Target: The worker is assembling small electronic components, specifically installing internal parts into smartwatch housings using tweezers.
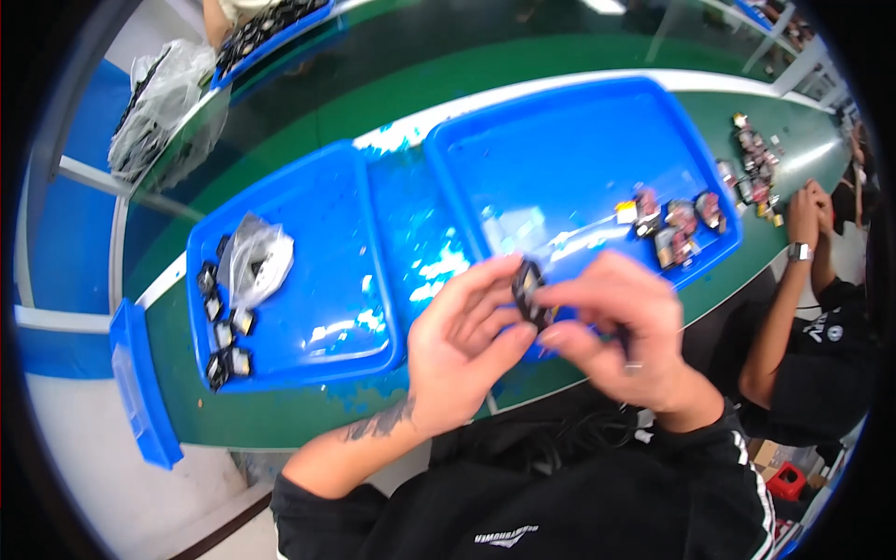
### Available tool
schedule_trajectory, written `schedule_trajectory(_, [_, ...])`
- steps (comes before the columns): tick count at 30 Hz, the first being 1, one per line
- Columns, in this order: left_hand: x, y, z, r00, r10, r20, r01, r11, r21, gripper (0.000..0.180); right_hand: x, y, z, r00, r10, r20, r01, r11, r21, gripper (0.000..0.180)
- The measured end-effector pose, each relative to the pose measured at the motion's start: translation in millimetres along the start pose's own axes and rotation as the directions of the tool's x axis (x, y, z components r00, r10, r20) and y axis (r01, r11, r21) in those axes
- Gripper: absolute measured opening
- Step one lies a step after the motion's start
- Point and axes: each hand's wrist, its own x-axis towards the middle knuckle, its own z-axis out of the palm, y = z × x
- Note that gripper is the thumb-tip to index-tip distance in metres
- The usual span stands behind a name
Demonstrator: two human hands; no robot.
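Over the front edge of the right-hand blue tray, my left hand (pixel 467 341) pinches a small black rounded part (pixel 529 291) between thumb and fingers. My right hand (pixel 621 327), somewhat blurred, brings its thumb and index finger together against the right side of that part. A hint of yellow shows between those fingertips, too small to name. Inside the same tray, at its right end, lie several small parts in clear and reddish wrapping (pixel 679 229). Several black-and-white small parts (pixel 241 320) sit along the left side of the left-hand tray.
A clear plastic bag (pixel 261 261) rests in the left tray (pixel 381 280); the right tray (pixel 569 101) stands beside it on the green table (pixel 289 420). More small parts (pixel 754 163) are heaped at right, near another person's hands (pixel 810 205). A bagged bundle (pixel 163 103) is at far left.
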Motion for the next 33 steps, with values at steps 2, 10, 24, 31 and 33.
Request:
schedule_trajectory(2, [-2.9,-12.0,0.0,0.990,0.135,-0.034,-0.124,0.965,0.232,0.053,-4.0,11.3,7.8,1.000,0.002,-0.009,-0.001,0.998,0.065,0.026])
schedule_trajectory(10, [-5.2,-7.6,-5.9,0.936,0.350,0.036,-0.328,0.831,0.449,0.047,7.3,-1.7,7.8,0.987,0.088,0.136,-0.118,0.966,0.229,0.012])
schedule_trajectory(24, [-3.7,-0.3,-3.5,0.980,0.194,0.033,-0.195,0.942,0.272,0.046,1.5,7.7,20.3,0.928,0.321,0.189,-0.372,0.792,0.484,0.012])
schedule_trajectory(31, [5.8,16.6,-5.9,0.982,0.161,0.094,-0.168,0.984,0.067,0.048,16.7,-4.3,15.7,0.931,0.311,0.192,-0.362,0.709,0.605,0.007])
schedule_trajectory(33, [10.7,12.9,-5.7,0.986,0.148,0.082,-0.157,0.981,0.112,0.050,17.3,0.3,16.6,0.933,0.307,0.186,-0.355,0.713,0.605,0.006])
